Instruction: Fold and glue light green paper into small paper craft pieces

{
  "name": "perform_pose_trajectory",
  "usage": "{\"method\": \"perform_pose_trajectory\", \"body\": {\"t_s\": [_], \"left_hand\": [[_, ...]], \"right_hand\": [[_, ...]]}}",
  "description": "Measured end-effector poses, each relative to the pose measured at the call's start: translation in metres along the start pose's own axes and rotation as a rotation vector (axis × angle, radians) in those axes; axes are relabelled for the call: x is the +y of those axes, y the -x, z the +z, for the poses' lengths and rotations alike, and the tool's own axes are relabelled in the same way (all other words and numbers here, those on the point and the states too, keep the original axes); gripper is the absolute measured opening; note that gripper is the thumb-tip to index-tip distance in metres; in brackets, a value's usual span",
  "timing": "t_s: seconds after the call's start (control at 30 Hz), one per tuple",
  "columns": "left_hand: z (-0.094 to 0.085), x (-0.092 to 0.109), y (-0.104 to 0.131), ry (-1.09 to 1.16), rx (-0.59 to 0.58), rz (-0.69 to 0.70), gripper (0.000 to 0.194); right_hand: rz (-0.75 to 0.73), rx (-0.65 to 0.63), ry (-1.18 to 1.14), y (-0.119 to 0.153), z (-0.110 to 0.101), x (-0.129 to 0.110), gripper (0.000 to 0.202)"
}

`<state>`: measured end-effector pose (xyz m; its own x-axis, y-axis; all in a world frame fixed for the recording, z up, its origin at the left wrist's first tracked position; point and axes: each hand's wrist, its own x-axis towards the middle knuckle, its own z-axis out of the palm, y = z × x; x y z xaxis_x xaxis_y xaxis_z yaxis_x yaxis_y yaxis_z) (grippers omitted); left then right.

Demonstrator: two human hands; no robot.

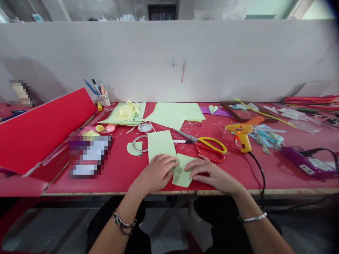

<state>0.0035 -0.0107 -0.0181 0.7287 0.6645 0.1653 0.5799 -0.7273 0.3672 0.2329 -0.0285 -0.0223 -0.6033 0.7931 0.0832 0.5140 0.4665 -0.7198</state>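
Observation:
Two pale green paper pieces lie near the table's front edge. My left hand point(158, 173) rests over the lower part of the larger piece point(161, 143), its fingers bent and close together, pointing right. Beside it, the smaller piece point(182, 176) lies flat between both hands. My right hand point(209, 173) touches that piece's right side with curved, somewhat parted fingertips. What the left fingertips hold, if anything, is hidden. Just beyond the hands are scissors point(212, 144) with yellow and red handles and a white marker point(180, 141).
A yellow glue gun point(241, 135) with a black cord stands right, near a purple power strip point(304, 162). Green sheets point(174, 113) lie at the back. A red board point(47, 130) leans at left, by a pen cup point(104, 99). A roll of tape point(136, 144) is left of the larger piece.

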Motion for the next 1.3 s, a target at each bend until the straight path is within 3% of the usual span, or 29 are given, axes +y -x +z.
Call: {"method": "perform_pose_trajectory", "body": {"t_s": [0.23, 0.53, 0.83, 1.3], "left_hand": [[0.002, 0.007, -0.007, 0.064, -0.025, 0.037, 0.024], [0.011, 0.010, -0.008, 0.006, 0.040, -0.066, 0.047], [0.014, 0.011, -0.011, -0.036, 0.032, -0.081, 0.044], [0.016, 0.011, -0.009, -0.046, 0.032, -0.079, 0.048]], "right_hand": [[0.081, 0.185, 0.167, -0.007, 0.010, -0.002, 0.020], [0.054, 0.223, 0.336, -0.019, 0.024, -0.003, 0.015], [0.055, 0.255, 0.360, -0.024, 0.028, 0.001, 0.014], [0.135, 0.226, 0.578, -0.028, 0.033, -0.001, 0.011]]}}
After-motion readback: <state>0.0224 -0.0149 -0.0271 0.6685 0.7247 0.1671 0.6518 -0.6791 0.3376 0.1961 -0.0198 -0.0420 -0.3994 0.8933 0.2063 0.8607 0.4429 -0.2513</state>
